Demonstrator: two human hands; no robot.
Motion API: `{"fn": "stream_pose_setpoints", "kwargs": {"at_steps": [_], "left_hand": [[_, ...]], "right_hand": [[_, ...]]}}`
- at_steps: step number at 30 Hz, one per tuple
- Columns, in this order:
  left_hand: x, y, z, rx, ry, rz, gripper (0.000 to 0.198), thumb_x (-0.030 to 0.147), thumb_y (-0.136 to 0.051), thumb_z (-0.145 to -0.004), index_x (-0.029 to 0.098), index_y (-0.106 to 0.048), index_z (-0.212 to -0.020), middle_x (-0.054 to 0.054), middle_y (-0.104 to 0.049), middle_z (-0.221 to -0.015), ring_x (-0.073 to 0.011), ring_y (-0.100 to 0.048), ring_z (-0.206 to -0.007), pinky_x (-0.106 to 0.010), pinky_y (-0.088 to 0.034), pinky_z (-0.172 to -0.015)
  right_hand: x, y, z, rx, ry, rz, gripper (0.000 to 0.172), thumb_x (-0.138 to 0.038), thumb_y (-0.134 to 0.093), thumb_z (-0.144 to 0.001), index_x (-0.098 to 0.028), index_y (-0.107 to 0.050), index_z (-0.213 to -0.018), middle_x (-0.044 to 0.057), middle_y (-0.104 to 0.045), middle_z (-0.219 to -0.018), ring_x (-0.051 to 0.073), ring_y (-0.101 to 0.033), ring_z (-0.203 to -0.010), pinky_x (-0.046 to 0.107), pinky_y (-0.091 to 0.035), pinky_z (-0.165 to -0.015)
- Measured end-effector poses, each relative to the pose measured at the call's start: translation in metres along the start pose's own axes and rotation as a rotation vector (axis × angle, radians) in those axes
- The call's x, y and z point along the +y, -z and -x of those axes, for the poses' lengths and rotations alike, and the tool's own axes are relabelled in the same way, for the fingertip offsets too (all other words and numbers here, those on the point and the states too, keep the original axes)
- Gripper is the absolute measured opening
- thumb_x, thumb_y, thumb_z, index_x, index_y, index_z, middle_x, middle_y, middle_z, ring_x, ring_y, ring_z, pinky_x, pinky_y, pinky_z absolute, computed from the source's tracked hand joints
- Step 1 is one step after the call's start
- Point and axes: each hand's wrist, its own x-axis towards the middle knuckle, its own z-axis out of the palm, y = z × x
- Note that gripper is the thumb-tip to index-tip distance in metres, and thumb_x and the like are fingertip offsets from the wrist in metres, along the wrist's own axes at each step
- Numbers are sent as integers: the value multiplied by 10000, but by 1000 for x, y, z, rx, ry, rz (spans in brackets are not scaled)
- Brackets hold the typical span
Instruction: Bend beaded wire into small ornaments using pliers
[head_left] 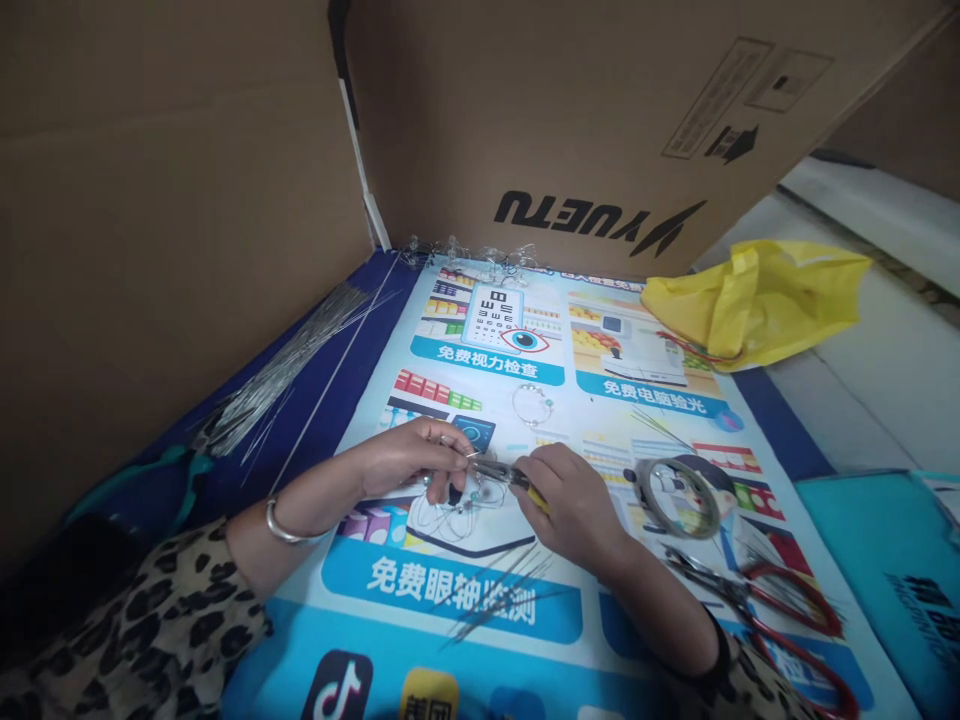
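Observation:
My left hand [409, 457] pinches a thin wire piece with small beads [461, 495] that hangs just above the printed poster mat [480, 610]. My right hand [574, 505] is closed round the yellow handle of small pliers [502, 472], whose metal jaws meet the wire at my left fingertips. A silver bangle [281, 525] is on my left wrist. Both sleeves are leopard print.
A bundle of straight wires [289, 365] lies at the left by the cardboard wall [150, 220]. A finished wire ring [532, 405], a tape roll [675, 495], red-handled cutters [780, 600], loose wires [502, 590] and a yellow bag [757, 295] lie around.

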Motion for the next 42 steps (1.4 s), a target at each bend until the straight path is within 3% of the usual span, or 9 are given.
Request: {"fn": "stream_pose_setpoints", "kwargs": {"at_steps": [4, 11, 17, 22, 30, 34, 36, 39, 42], "left_hand": [[-1, 2, -1, -75, 26, 56, 155, 228, -640, -705, 115, -618, -810, -36, -674, -662, -77, -546, -390, -195, -430, -433], [-3, 3, -1, -95, 34, 87, 172, 219, -658, -687, 108, -627, -815, -41, -676, -640, -86, -554, -378, -210, -480, -445], [-5, 4, -2, -96, 34, 75, 163, 217, -655, -686, 117, -625, -811, -32, -678, -628, -82, -552, -384, -209, -482, -453], [-4, 2, -2, -43, 22, 29, 174, 249, -649, -707, 119, -614, -818, -31, -672, -650, -73, -550, -403, -183, -416, -427], [-3, -2, -2, 122, -102, -120, 244, 344, -565, -795, 136, -566, -923, -31, -634, -765, -56, -542, -484, -160, -264, -392], [-4, -3, -6, 267, -119, -264, 252, 390, -493, -829, 145, -544, -860, 10, -571, -587, -67, -490, -458, -161, -293, -414], [-5, -2, -8, 378, -148, -395, 250, 386, -488, -826, 152, -550, -885, 7, -567, -593, -91, -505, -490, -177, -339, -431], [-6, 2, -9, 573, -336, -645, 235, 324, -512, -810, 162, -568, -972, -57, -615, -880, -157, -582, -767, -253, -465, -623], [-5, 4, -6, 694, -535, -891, 227, 261, -496, -819, 170, -580, -1009, -89, -575, -1069, -204, -513, -1033, -323, -436, -852]], "right_hand": [[1, 3, 0, -24, 23, -2, 144, -265, -457, -834, -171, -554, -882, 69, -546, -837, 188, -460, -805, 300, -357, -695], [-2, 5, 1, -62, 25, 87, 123, -254, -455, -821, -178, -551, -807, 57, -533, -792, 177, -451, -764, 279, -329, -637], [-3, 3, 1, -89, 10, 109, 137, -283, -461, -839, -184, -539, -788, 53, -543, -782, 163, -469, -749, 259, -312, -597], [-4, 3, 1, -126, -76, 50, 168, -323, -457, -858, -186, -530, -793, 43, -561, -783, 147, -505, -743, 236, -317, -588], [-1, 5, 1, -157, -185, 46, 189, -341, -429, -876, -193, -537, -830, 30, -584, -784, 142, -538, -723, 228, -321, -568], [5, -1, 0, -80, -212, 103, 167, -329, -466, -855, -189, -555, -872, 58, -584, -834, 177, -529, -804, 259, -364, -637], [9, -5, 0, -24, -221, 119, 160, -313, -480, -842, -181, -558, -888, 74, -577, -862, 198, -510, -847, 290, -380, -699], [15, -10, 0, 25, -261, 116, 165, -299, -482, -837, -175, -560, -911, 83, -569, -885, 212, -496, -870, 314, -388, -737], [17, -11, 1, 22, -272, 101, 174, -300, -484, -834, -172, -565, -918, 81, -567, -879, 211, -497, -862, 317, -395, -742]]}}
